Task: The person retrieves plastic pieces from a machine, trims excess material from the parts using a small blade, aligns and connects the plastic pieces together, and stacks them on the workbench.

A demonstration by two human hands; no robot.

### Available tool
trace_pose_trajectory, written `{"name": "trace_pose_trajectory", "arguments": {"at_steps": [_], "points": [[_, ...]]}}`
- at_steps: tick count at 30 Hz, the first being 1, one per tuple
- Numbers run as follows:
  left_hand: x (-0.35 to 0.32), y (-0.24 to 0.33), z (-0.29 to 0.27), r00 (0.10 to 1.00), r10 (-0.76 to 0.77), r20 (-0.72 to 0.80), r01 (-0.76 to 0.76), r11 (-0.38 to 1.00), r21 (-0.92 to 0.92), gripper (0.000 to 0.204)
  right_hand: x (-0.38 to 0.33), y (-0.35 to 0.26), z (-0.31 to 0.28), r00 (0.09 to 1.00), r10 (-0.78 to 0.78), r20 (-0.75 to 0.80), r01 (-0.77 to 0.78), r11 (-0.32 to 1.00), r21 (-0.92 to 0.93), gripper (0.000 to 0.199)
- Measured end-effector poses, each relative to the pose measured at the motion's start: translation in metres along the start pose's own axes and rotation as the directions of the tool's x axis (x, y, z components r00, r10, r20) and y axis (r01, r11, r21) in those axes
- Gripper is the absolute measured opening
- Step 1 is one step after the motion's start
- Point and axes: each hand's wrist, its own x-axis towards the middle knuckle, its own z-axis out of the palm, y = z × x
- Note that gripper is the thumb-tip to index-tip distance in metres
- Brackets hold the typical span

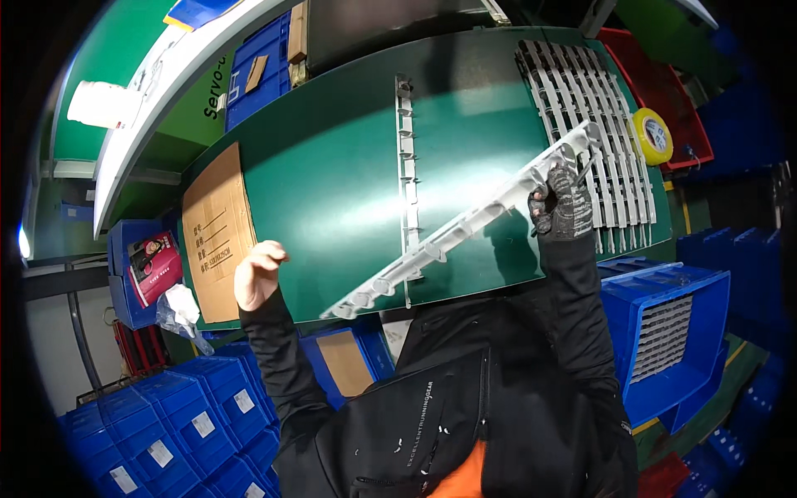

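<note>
My right hand (566,203), in a dark grey knitted glove, is closed around the upper part of a long silvery strip (465,226) with a row of rounded tabs. The strip slants over the table, its lower end near the front edge. Beneath it, a similar narrow strip (407,158) lies lengthwise on the green table (332,166). My bare left hand (259,274) hangs above the table's left front, next to a flat piece of cardboard (220,236). Its fingers are loosely bent and apart, with nothing in them.
Several like strips (594,141) lie side by side at the table's right. Beside them are a yellow tape roll (653,136) and a red bin (693,137). A blue crate (672,349) holding strips stands at right; blue boxes (183,407) are stacked at lower left.
</note>
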Motion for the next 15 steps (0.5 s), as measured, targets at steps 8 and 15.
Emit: {"name": "trace_pose_trajectory", "arguments": {"at_steps": [8, 15], "points": [[0.072, -0.057, 0.151, 0.77, -0.547, 0.328, 0.581, 0.814, -0.008, 0.04, -0.022, 0.024, 0.054, 0.944, 0.196, 0.267, -0.119, 0.954, -0.276, 0.02], [0.07, -0.077, 0.164, 0.667, -0.627, 0.403, 0.745, 0.555, -0.37, 0.052, -0.034, 0.021, 0.046, 0.814, -0.244, 0.527, 0.579, 0.266, -0.771, 0.021]]}}
